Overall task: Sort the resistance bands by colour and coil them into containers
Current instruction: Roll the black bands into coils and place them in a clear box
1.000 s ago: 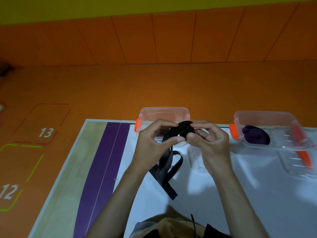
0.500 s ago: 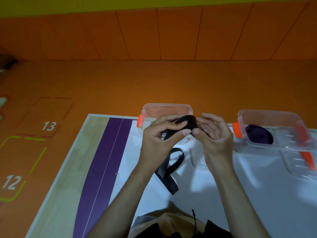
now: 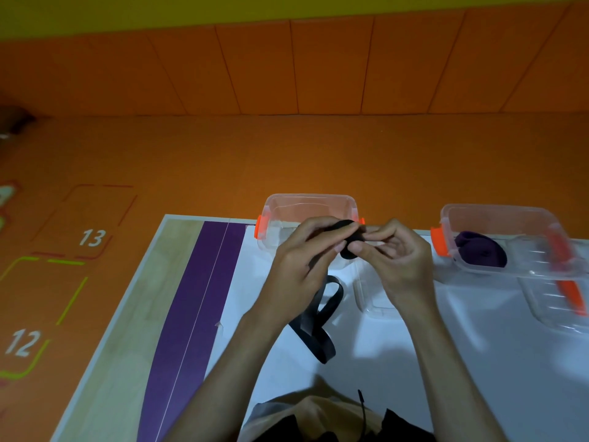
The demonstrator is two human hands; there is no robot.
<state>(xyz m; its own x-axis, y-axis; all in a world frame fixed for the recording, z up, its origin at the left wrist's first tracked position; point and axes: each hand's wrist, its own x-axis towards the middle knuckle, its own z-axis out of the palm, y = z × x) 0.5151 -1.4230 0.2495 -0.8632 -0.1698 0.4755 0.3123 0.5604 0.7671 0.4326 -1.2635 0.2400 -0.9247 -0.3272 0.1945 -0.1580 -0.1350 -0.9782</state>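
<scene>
Step in hand: coiling the black band (image 3: 350, 240). Coil held just in front of the empty container (image 3: 306, 202), above the worktop (image 3: 478, 362). Left hand (image 3: 296, 272) and right hand (image 3: 398, 266) both pinch the coil, fingers (image 3: 318, 229) curled round its edge. Uncoiled tail (image 3: 318, 327) hangs from the coil and loops on the worktop, nearer the person than the container. Purple band (image 3: 479, 253) lies coiled in a second container (image 3: 497, 215), right of the empty one. Judgement: next move calls for winding the tail on turn by turn with the coil pinched tight, then lowering it into the empty container
</scene>
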